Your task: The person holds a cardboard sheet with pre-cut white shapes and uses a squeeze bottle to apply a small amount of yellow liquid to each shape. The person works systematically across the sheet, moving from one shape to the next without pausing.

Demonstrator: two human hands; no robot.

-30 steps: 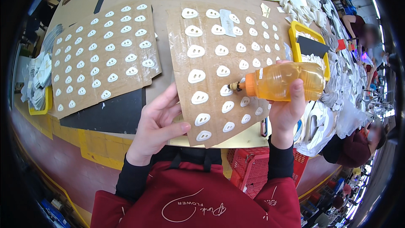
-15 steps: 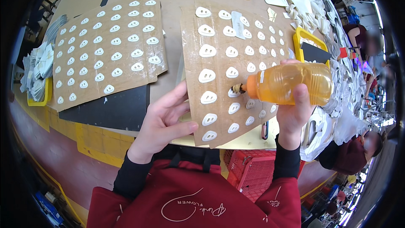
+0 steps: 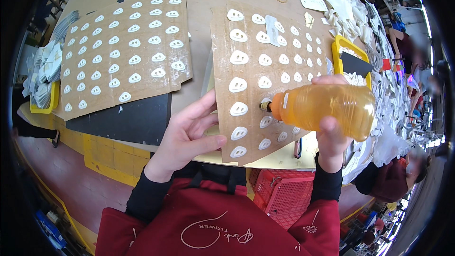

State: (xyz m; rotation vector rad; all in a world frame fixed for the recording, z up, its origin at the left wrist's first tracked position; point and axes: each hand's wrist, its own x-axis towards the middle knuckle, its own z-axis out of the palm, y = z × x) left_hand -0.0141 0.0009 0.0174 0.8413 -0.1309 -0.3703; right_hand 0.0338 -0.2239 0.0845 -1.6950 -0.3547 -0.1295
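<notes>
Far left: yellow tray (image 3: 55,96), one, with a stack of pale flat pieces (image 3: 43,73) heaped in it.

Left of centre: brown board (image 3: 143,85), one, flat, set with rows of small white rounded pieces (image 3: 135,59), two holes apiece. Beneath its near edge, a dark panel (image 3: 128,123).

Centre-left: left hand (image 3: 185,137), at the near left edge of a second board (image 3: 251,119). Thumb on the upper face, other fingers loosely curved and passing behind the edge; a light hold, their tips partly hidden.

Centre: the second board, bearing similar white pieces (image 3: 238,85) in rows, with a pale strip (image 3: 272,31) toward the far side.

Centre-right: bottle (image 3: 332,106) of clear amber liquid, lying nearly level above the second board, orange cap (image 3: 277,106) to the left. Its dark wrapped nozzle (image 3: 266,106) is at a white piece in the second column; contact appears likely. Step in hand, by judgement: working the nozzle at that one piece. The next move calls for a steady board and a controlled bottle tilt.

Right: right hand (image 3: 332,138), closed round the bottle, thumb on the near side, fingers across the far side.

Beyond: yellow container (image 3: 337,58), holding white items under a dark plate (image 3: 355,64).
</notes>
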